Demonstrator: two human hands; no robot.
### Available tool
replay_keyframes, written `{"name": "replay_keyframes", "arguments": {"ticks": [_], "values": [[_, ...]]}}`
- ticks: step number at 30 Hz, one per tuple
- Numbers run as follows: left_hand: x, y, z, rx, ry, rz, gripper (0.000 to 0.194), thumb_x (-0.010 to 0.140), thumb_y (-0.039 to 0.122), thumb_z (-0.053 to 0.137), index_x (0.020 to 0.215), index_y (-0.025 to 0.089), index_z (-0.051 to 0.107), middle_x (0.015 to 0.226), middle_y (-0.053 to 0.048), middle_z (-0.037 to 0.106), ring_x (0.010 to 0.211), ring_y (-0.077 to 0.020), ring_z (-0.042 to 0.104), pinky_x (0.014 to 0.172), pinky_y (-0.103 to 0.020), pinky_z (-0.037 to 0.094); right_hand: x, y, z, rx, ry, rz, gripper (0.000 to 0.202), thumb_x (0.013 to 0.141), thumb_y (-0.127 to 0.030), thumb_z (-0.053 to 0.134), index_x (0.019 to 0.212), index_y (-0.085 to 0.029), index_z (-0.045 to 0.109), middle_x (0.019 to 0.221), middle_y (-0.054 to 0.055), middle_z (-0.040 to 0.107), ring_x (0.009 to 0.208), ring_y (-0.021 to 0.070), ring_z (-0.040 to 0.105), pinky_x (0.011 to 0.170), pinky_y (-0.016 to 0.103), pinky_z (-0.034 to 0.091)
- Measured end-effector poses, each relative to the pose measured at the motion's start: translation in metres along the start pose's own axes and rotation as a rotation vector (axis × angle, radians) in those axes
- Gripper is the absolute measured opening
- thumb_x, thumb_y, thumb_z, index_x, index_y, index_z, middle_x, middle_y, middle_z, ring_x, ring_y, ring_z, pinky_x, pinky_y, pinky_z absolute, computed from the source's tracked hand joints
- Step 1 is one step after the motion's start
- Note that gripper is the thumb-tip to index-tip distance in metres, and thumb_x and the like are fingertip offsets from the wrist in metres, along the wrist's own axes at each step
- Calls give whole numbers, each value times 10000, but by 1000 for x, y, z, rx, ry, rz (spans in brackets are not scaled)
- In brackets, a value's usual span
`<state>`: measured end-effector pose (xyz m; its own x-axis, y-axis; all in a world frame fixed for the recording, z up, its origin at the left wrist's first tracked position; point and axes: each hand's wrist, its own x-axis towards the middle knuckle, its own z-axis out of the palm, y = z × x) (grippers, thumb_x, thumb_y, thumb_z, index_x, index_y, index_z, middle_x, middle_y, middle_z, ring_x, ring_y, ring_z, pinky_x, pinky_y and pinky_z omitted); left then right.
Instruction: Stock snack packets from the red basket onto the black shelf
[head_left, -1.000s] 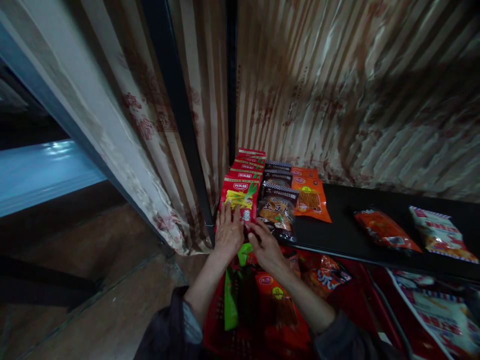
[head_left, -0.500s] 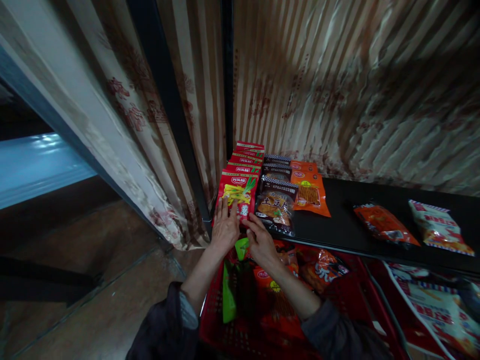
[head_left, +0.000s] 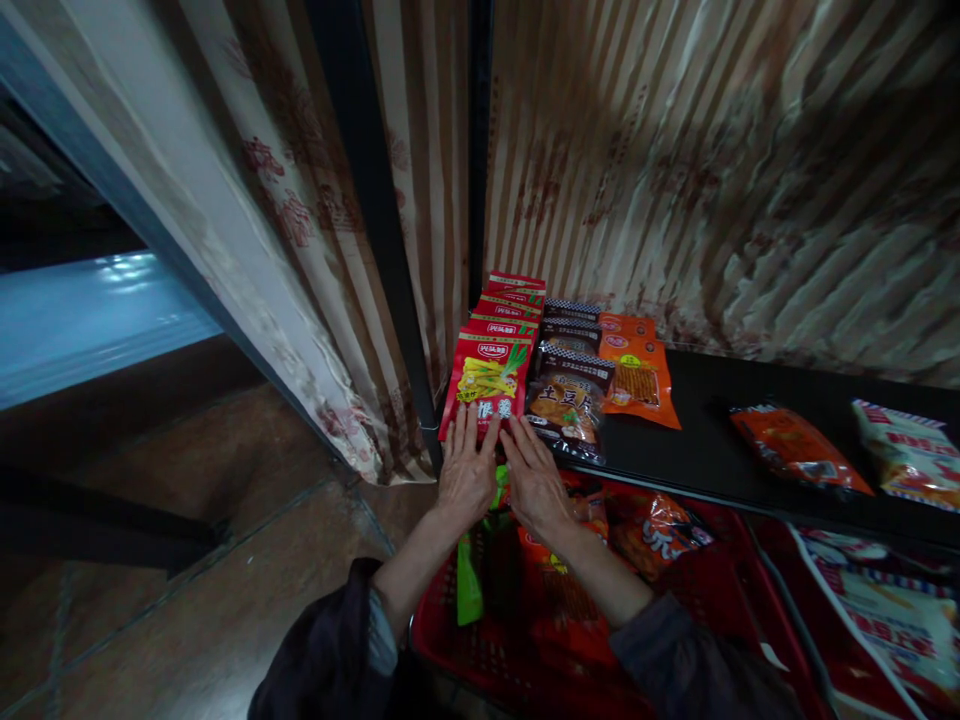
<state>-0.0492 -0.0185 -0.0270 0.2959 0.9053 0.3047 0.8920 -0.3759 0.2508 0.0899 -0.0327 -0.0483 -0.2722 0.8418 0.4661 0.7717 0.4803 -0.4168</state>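
Observation:
Red snack packets (head_left: 491,375) lie overlapping in a row at the left end of the black shelf (head_left: 705,440). My left hand (head_left: 466,470) rests its outstretched fingertips on the lower edge of the front red packet. Beside it, my right hand (head_left: 536,480) lies open, its fingers touching the packet's lower right corner. Neither hand grips anything. Just right of the red row are dark potato-slice packets (head_left: 568,405), overlapping too. Orange packets (head_left: 637,380) lie next to those.
Below the shelf edge stands a red basket (head_left: 442,640) holding orange packets and a green packet (head_left: 469,580). Farther right on the shelf lie an orange packet (head_left: 799,445) and a white packet (head_left: 911,450). A dark post (head_left: 382,200) and striped curtain (head_left: 600,180) border the shelf.
My right hand has shifted to lie flatter beside the left at the front packet's lower edge. Both hands sit slightly lower on the packet, uncovering more of its print. The view has shifted slightly.

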Motion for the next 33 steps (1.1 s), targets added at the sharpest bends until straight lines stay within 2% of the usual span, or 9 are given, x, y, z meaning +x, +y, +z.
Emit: {"name": "replay_keyframes", "arguments": {"ticks": [5, 13, 20, 24, 29, 33], "values": [[6, 3, 6, 23, 4, -27, 642, 883, 78, 412, 1506, 210, 338, 1611, -165, 206, 1501, -313, 110, 1174, -572, 208, 0, 3, 5, -24, -39, -34, 594, 797, -25, 405, 1385, 13, 477, 1513, 252, 371, 1475, 304, 214, 1160, 547, 335], [12, 1, 7, 3, 44, -31, 569, 907, 93, 375, 1460, 220, 416, 1596, -136, 269, 1502, -286, 138, 1169, -555, 236, 2, 7, 13, -22, -16, -21, 631, 795, -17, 422, 1426, -32, 444, 1517, 229, 378, 1458, 302, 274, 1156, 532, 357], [13, -4, 20, -1, 174, 1, 525, 911, 100, 406, 1423, 204, 458, 1588, -164, 272, 1499, -319, 135, 1145, -591, 277, 3, 10, 18, -53, 10, -34, 635, 799, -10, 421, 1433, -39, 435, 1518, 207, 394, 1455, 282, 299, 1159, 516, 365], [15, -5, 21, -4, 209, 7, 524, 909, 106, 416, 1422, 207, 456, 1586, -159, 278, 1500, -315, 136, 1148, -585, 279, 4, 9, 19, -70, 34, -25, 633, 788, -7, 424, 1418, -56, 464, 1499, 200, 430, 1443, 279, 327, 1143, 500, 397], [17, -3, 22, -26, 235, -7, 465, 926, 176, 438, 1388, 184, 493, 1592, -169, 258, 1496, -339, 137, 1143, -600, 273, -1, 12, 13, -36, 67, -46, 676, 806, 4, 394, 1472, -111, 394, 1517, 164, 422, 1467, 250, 280, 1148, 511, 386], [19, -2, 26, -26, 259, -19, 473, 953, 258, 426, 1418, 173, 452, 1591, -181, 254, 1498, -327, 138, 1146, -584, 273, -5, 18, -1, -117, 145, -26, 585, 880, -32, 364, 1453, -134, 423, 1527, 160, 411, 1492, 251, 206, 1156, 541, 336]]}}
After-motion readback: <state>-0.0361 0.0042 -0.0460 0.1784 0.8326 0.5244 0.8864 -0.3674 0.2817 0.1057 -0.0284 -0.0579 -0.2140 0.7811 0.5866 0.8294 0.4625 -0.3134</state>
